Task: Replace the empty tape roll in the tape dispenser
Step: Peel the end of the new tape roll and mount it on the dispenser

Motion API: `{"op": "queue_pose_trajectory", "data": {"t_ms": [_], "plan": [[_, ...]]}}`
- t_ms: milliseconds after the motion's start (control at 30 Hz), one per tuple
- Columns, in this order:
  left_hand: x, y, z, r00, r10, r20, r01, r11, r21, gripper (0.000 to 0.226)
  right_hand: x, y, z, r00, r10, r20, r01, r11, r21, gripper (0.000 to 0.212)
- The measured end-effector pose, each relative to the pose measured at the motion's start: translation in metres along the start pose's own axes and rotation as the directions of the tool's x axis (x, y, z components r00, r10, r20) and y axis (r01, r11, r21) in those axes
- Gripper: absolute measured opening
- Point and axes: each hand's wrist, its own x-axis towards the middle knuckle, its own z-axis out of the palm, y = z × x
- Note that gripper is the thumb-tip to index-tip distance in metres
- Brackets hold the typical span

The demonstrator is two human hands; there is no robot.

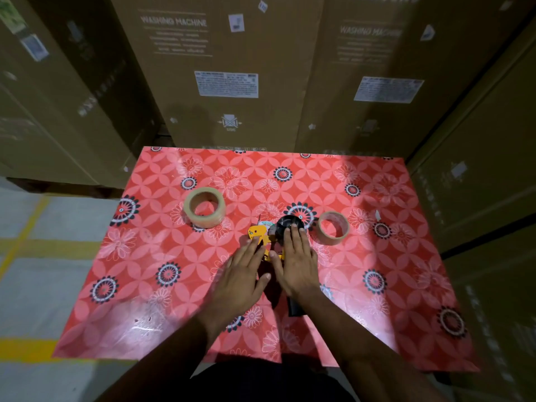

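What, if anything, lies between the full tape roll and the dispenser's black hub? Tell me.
Nothing visible stands on the table between the full tape roll and the black hub of the tape dispenser. The hub looks bare, but the right hand rests fingers on it. The empty core lies on the far side.

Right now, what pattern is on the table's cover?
Red table cover with pale petal shapes and black-and-white flower circles; seen in the head view.
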Motion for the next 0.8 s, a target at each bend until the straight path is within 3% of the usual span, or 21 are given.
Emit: {"op": "queue_pose_trajectory", "data": {"t_ms": [200, 400, 500, 600, 700, 800], "plan": [[0.006, -0.038, -0.020, 0.989, 0.053, -0.138, -0.059, 0.998, -0.036, 0.035, -0.001, -0.005, -0.004, 0.995, -0.056, -0.080, 0.056, 0.998, -0.003, 0.076], [0.054, -0.083, -0.065, 0.972, -0.101, -0.210, 0.107, 0.994, 0.016, 0.050, -0.014, -0.024, -0.010, 0.966, -0.202, -0.163, 0.191, 0.978, -0.082, 0.052], [0.081, -0.102, -0.078, 0.979, -0.119, -0.164, 0.133, 0.988, 0.078, 0.053, -0.019, -0.028, -0.007, 0.957, -0.238, -0.168, 0.226, 0.970, -0.083, 0.045], [0.096, -0.115, -0.076, 0.983, -0.184, -0.021, 0.186, 0.980, 0.076, 0.055, -0.022, -0.030, -0.005, 0.951, -0.234, -0.202, 0.231, 0.972, -0.039, 0.043], [0.095, -0.117, -0.077, 0.980, -0.199, -0.005, 0.199, 0.980, -0.002, 0.068, -0.026, -0.030, -0.006, 0.958, -0.180, -0.225, 0.193, 0.980, 0.037, 0.044], [0.087, -0.100, -0.090, 0.976, -0.194, -0.097, 0.159, 0.945, -0.285, 0.067, -0.027, -0.035, -0.011, 0.964, -0.140, -0.227, 0.181, 0.969, 0.170, 0.040]]}}
